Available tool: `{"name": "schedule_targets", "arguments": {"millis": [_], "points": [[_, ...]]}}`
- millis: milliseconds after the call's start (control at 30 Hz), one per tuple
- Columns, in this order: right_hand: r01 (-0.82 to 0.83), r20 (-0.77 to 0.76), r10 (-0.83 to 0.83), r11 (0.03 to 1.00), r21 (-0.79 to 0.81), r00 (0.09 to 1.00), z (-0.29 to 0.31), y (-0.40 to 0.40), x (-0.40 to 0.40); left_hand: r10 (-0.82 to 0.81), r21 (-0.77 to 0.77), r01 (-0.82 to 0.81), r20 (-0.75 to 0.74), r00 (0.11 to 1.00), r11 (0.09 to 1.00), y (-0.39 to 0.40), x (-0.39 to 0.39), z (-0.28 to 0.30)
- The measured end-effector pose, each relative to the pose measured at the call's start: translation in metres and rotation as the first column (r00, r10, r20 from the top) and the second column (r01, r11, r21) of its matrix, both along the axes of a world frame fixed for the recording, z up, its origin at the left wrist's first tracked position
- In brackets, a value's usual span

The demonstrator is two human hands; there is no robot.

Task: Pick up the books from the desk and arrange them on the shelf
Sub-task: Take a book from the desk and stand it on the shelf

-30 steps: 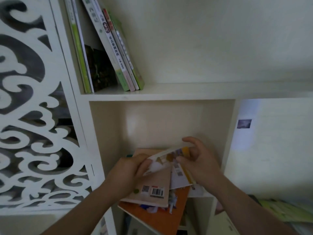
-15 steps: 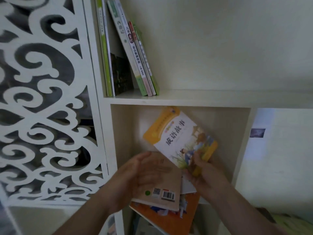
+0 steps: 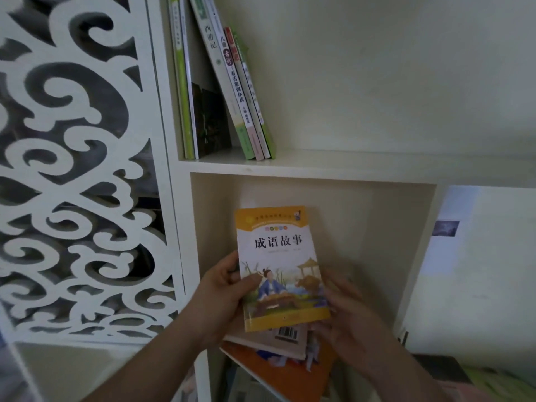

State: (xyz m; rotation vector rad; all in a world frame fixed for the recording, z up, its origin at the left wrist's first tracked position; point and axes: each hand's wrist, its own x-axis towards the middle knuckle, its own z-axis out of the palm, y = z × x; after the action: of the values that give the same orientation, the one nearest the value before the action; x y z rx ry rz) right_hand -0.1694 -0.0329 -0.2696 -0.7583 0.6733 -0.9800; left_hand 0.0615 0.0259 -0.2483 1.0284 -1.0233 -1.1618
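The big white shelf (image 3: 319, 166) fills most of the view. Its upper board has room to the right of about six thin books (image 3: 229, 91). Two stand straight by the left wall, one dark one hides in the middle, and three lean left against them.

In front of the lower cubby, the person holds a small stack of books. On top is one orange storybook (image 3: 280, 268), upright with its cover facing us. Under it sits one tan book (image 3: 287, 342) with a barcode, and under that one flat orange book (image 3: 287, 375). So three books can be seen in the stack.

The left hand (image 3: 220, 294) grips the storybook's left edge, thumb on the cover. The right hand (image 3: 351, 314) has its fingers along the right edge; I cannot tell if they curl around it.

The storybook looks thin, light and a bit bendy, with a shiny cover that may slip. Holding it by both long edges, near the spine, seems safest.
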Motion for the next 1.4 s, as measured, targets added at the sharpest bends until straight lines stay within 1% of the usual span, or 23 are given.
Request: {"name": "schedule_targets", "arguments": {"millis": [167, 267, 333, 400, 433, 467, 500, 533, 567, 600, 633, 700, 733, 767, 833, 867, 933, 1000, 1100, 1233, 1300, 1333, 1400], "points": [[-0.023, -0.277, -0.052, 0.965, -0.261, 0.960, 0.018, 0.009, -0.012, -0.125, -0.001, 0.125, 0.052, 0.991, 0.992, 0.013, 0.000, 0.010], [-0.142, -0.395, -0.008, 0.926, -0.350, 0.919, 0.025, 0.026, -0.021, -0.225, 0.070, 0.218, 0.140, 0.964, 0.974, 0.030, 0.000, 0.025], [-0.213, -0.416, 0.011, 0.872, -0.442, 0.909, 0.045, 0.040, -0.024, -0.287, 0.033, 0.292, 0.320, 0.903, 0.956, 0.047, 0.001, 0.054], [-0.080, -0.324, -0.144, 0.804, -0.589, 0.935, 0.081, 0.045, -0.021, -0.196, -0.120, 0.271, 0.429, 0.882, 0.955, 0.060, -0.002, 0.098], [0.040, -0.241, -0.276, 0.730, -0.682, 0.931, 0.102, 0.043, -0.019, -0.076, -0.243, 0.201, 0.442, 0.894, 0.949, 0.062, -0.005, 0.120], [0.188, -0.130, -0.445, 0.602, -0.776, 0.886, 0.126, 0.043, -0.016, 0.073, -0.381, 0.106, 0.428, 0.901, 0.918, 0.062, -0.009, 0.141], [0.308, 0.002, -0.613, 0.394, -0.866, 0.790, 0.149, 0.042, -0.012, 0.218, -0.506, 0.013, 0.395, 0.893, 0.863, 0.061, -0.015, 0.163], [0.324, 0.110, -0.744, 0.148, -0.934, 0.659, 0.170, 0.039, -0.006, 0.344, -0.602, -0.062, 0.366, 0.865, 0.796, 0.056, -0.019, 0.184], [0.210, 0.176, -0.839, -0.076, -0.975, 0.515, 0.186, 0.036, 0.003, 0.442, -0.673, -0.109, 0.346, 0.828, 0.731, 0.049, -0.023, 0.203], [0.049, 0.208, -0.866, -0.209, -0.977, 0.454, 0.199, 0.030, 0.011, 0.524, -0.725, -0.139, 0.337, 0.782, 0.674, 0.039, -0.024, 0.218], [-0.084, 0.144, -0.862, -0.210, -0.974, 0.485, 0.209, 0.020, 0.023, 0.596, -0.759, -0.164, 0.338, 0.728, 0.630, 0.024, -0.025, 0.229], [-0.253, -0.179, -0.741, 0.013, -0.967, 0.647, 0.233, 0.008, 0.053, 0.693, -0.773, -0.197, 0.386, 0.609, 0.603, -0.005, -0.027, 0.245], [-0.314, -0.310, -0.652, 0.115, -0.942, 0.692, 0.240, -0.003, 0.066, 0.689, -0.742, -0.195, 0.445, 0.572, 0.642, -0.018, -0.028, 0.249], [-0.352, -0.387, -0.609, 0.184, -0.918, 0.692, 0.246, -0.016, 0.075, 0.649, -0.687, -0.181, 0.517, 0.558, 0.703, -0.027, -0.029, 0.249], [-0.391, -0.457, -0.674, 0.262, -0.883, 0.580, 0.253, -0.041, 0.083, 0.589, -0.618, -0.150, 0.607, 0.534, 0.772, -0.035, -0.025, 0.242], [-0.412, -0.469, -0.718, 0.272, -0.869, 0.514, 0.254, -0.050, 0.085, 0.617, -0.640, -0.145, 0.615, 0.491, 0.754, -0.034, -0.020, 0.237], [-0.483, -0.491, -0.746, 0.259, -0.837, 0.450, 0.258, -0.058, 0.093, 0.725, -0.738, -0.144, 0.574, 0.382, 0.660, -0.027, -0.008, 0.226], [-0.570, -0.532, -0.743, 0.250, -0.783, 0.406, 0.261, -0.062, 0.106, 0.774, -0.793, -0.116, 0.535, 0.338, 0.599, -0.024, 0.004, 0.213], [-0.571, -0.542, -0.725, 0.249, -0.783, 0.426, 0.263, -0.073, 0.117, 0.785, -0.824, -0.059, 0.512, 0.350, 0.563, -0.021, 0.015, 0.181], [-0.555, -0.571, -0.697, 0.293, -0.779, 0.434, 0.256, -0.085, 0.115, 0.833, -0.869, 0.196, 0.492, 0.253, 0.454, -0.018, 0.019, 0.100], [-0.573, -0.602, -0.679, 0.316, -0.756, 0.420, 0.259, -0.086, 0.113, 0.786, -0.802, 0.328, 0.578, 0.218, 0.499, -0.028, 0.020, 0.054], [-0.575, -0.601, -0.685, 0.317, -0.754, 0.412, 0.261, -0.086, 0.113, 0.735, -0.739, 0.373, 0.652, 0.187, 0.561, -0.035, 0.020, 0.031], [-0.549, -0.525, -0.755, 0.266, -0.792, 0.392, 0.260, -0.082, 0.112, 0.471, -0.473, 0.347, 0.877, 0.094, 0.810, -0.042, 0.014, -0.010]]}}
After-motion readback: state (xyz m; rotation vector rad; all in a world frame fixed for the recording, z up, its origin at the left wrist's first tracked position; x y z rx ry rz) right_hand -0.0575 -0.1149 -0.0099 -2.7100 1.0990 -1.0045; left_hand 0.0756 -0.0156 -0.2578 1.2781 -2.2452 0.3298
